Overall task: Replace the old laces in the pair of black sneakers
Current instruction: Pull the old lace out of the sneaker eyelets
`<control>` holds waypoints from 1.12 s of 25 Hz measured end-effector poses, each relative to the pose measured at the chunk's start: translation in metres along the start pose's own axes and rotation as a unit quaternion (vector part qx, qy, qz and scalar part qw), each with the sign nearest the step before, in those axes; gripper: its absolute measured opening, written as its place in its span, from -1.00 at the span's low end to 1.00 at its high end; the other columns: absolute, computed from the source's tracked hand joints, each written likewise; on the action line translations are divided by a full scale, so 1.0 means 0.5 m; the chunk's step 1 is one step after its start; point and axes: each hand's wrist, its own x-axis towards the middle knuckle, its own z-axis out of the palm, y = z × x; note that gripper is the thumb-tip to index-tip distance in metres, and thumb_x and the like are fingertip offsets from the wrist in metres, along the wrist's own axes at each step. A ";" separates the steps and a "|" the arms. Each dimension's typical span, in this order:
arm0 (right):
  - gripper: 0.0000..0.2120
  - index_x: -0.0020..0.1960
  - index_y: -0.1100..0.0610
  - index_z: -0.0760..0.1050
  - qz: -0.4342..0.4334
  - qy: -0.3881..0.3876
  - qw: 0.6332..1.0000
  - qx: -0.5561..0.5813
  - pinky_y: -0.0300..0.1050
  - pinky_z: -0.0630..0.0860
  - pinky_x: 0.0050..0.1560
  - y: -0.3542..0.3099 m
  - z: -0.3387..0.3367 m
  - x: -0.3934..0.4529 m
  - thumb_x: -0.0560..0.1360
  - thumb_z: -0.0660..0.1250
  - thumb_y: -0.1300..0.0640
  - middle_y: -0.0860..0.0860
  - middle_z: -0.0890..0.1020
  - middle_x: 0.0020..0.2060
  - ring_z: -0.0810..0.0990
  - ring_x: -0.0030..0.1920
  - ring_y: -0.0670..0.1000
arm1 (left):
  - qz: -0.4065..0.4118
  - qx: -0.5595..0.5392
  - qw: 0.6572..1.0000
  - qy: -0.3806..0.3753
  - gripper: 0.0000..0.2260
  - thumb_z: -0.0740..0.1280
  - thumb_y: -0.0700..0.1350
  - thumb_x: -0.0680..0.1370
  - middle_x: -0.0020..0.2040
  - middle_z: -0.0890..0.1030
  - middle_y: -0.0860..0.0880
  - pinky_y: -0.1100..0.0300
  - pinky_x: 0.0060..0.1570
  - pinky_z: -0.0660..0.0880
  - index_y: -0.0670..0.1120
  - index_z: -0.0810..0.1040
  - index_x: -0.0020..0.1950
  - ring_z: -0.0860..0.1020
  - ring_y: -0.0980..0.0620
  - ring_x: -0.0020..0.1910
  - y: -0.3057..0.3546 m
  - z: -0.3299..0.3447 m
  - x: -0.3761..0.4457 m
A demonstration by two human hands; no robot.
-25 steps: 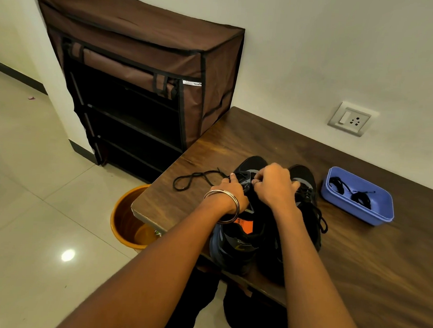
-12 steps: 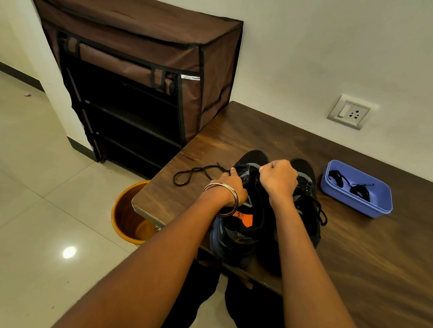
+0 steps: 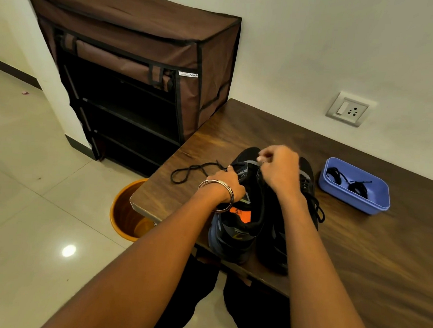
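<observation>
Two black sneakers stand side by side near the front edge of the wooden table [image 3: 372,249]. The left sneaker [image 3: 234,231] has an orange insole label and a blue heel. My left hand [image 3: 225,182], a metal bangle on its wrist, grips that sneaker's upper at the lace area. My right hand [image 3: 278,167] is raised above the tongue and pinches something small and thin, likely the lace. A black lace [image 3: 192,171] trails in a loop onto the table left of the shoe. The right sneaker [image 3: 307,194] keeps its lace, tied.
A blue plastic tray [image 3: 375,202] holding two coiled black laces [image 3: 356,185] sits right of the shoes. An orange bucket [image 3: 121,213] stands on the floor below the table's left end. A brown fabric shoe rack [image 3: 130,64] stands against the wall. A wall socket [image 3: 348,109] is behind.
My right hand has lifted up and away from the tongue, pulling. My left hand stays on the left sneaker. The camera view has shifted slightly.
</observation>
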 end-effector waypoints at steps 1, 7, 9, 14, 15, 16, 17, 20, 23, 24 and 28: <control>-0.84 0.10 0.09 0.64 -0.009 -0.059 0.998 -0.033 0.20 0.48 0.23 -0.007 0.008 -0.005 0.56 0.33 0.16 0.10 0.62 0.11 0.53 0.19 0.16 | -0.003 0.006 1.000 0.008 -0.33 0.19 0.02 0.57 0.37 0.41 -0.26 0.00 0.18 0.42 -0.14 -0.03 0.59 0.45 -0.24 0.28 0.002 0.002 0.001; -0.73 0.24 0.14 0.55 -0.010 -0.146 0.976 -0.164 0.28 0.30 0.30 -0.030 0.020 -0.021 0.56 0.26 0.17 0.15 0.37 0.29 0.27 0.35 0.24 | -0.019 0.028 0.999 0.021 -0.31 0.22 0.04 0.58 0.40 0.35 -0.30 -0.03 0.22 0.40 -0.16 -0.04 0.58 0.40 -0.28 0.32 0.011 0.009 -0.009; -0.73 0.22 0.17 0.55 0.006 -0.169 0.972 -0.166 0.27 0.27 0.32 -0.028 0.015 -0.016 0.56 0.25 0.16 0.16 0.34 0.31 0.24 0.36 0.24 | -0.021 0.024 0.999 0.013 -0.28 0.23 0.04 0.58 0.42 0.32 -0.30 -0.04 0.24 0.38 -0.17 -0.08 0.58 0.38 -0.30 0.34 0.014 0.011 -0.010; -0.74 0.07 0.21 0.60 0.111 -0.172 0.977 0.053 0.19 0.23 0.34 -0.005 0.009 -0.002 0.59 0.17 0.14 0.19 0.43 0.30 0.25 0.36 0.28 | -0.034 0.005 0.999 0.008 -0.22 0.26 0.03 0.58 0.44 0.30 -0.31 -0.08 0.27 0.35 -0.21 -0.16 0.57 0.33 -0.31 0.38 0.024 0.018 -0.012; -0.75 -0.05 0.20 0.62 0.129 -0.149 0.971 0.136 0.19 0.26 0.34 -0.005 0.006 -0.001 0.58 0.18 0.15 0.17 0.51 0.20 0.32 0.32 0.26 | -0.039 -0.002 0.999 0.007 -0.21 0.27 0.01 0.58 0.44 0.29 -0.31 -0.08 0.28 0.34 -0.22 -0.18 0.57 0.32 -0.31 0.39 0.026 0.018 -0.013; -0.75 -0.18 0.18 0.59 0.133 -0.126 0.963 0.198 0.18 0.30 0.32 -0.005 0.001 0.001 0.55 0.19 0.16 0.15 0.57 0.05 0.41 0.23 0.22 | -0.044 -0.008 0.999 0.004 -0.20 0.28 -0.01 0.57 0.44 0.29 -0.31 -0.09 0.29 0.33 -0.23 -0.19 0.57 0.31 -0.31 0.40 0.029 0.019 -0.014; -0.75 -0.29 0.15 0.53 0.125 -0.107 0.958 0.235 0.16 0.32 0.29 -0.006 -0.006 0.003 0.52 0.19 0.17 0.10 0.58 -0.10 0.47 0.10 0.16 | -0.050 -0.010 0.999 0.001 -0.19 0.29 -0.03 0.57 0.44 0.29 -0.32 -0.09 0.29 0.33 -0.24 -0.20 0.56 0.31 -0.31 0.40 0.033 0.020 -0.016; -0.71 -0.26 0.06 0.51 0.110 -0.062 0.936 0.328 -0.16 0.35 0.13 -0.037 -0.058 -0.010 0.59 0.19 0.25 -0.01 0.54 -0.25 0.48 -0.13 -0.06 | -0.060 0.010 0.998 -0.008 -0.19 0.29 -0.11 0.56 0.41 0.33 -0.33 -0.10 0.24 0.39 -0.24 -0.24 0.56 0.35 -0.29 0.38 0.047 0.026 -0.012; -0.76 -0.05 0.11 0.51 0.068 -0.011 0.892 0.447 -0.44 0.38 -0.23 -0.069 -0.131 -0.026 0.64 0.13 0.35 -0.07 0.50 -0.23 0.43 -0.23 -0.23 | -0.080 0.019 0.997 -0.005 -0.22 0.25 -0.18 0.57 0.39 0.33 -0.32 -0.13 0.12 0.45 -0.20 -0.25 0.56 0.39 -0.28 0.34 0.055 0.041 0.003; -0.73 -0.06 0.09 0.50 0.046 0.015 0.874 0.484 -0.45 0.36 -0.27 -0.078 -0.154 -0.028 0.63 0.12 0.37 -0.09 0.48 -0.25 0.41 -0.27 -0.23 | -0.092 0.009 0.996 -0.004 -0.23 0.24 -0.18 0.57 0.40 0.32 -0.31 -0.13 0.09 0.46 -0.17 -0.25 0.57 0.40 -0.28 0.33 0.059 0.044 0.005; -0.69 -0.08 0.04 0.51 -0.022 0.078 0.841 0.536 -0.43 0.35 -0.22 -0.092 -0.193 -0.025 0.60 0.15 0.40 -0.13 0.50 -0.25 0.41 -0.26 -0.22 | -0.084 0.043 0.996 -0.002 -0.19 0.29 -0.12 0.55 0.38 0.35 -0.29 -0.08 0.03 0.47 -0.19 -0.23 0.57 0.42 -0.25 0.30 0.064 0.038 -0.009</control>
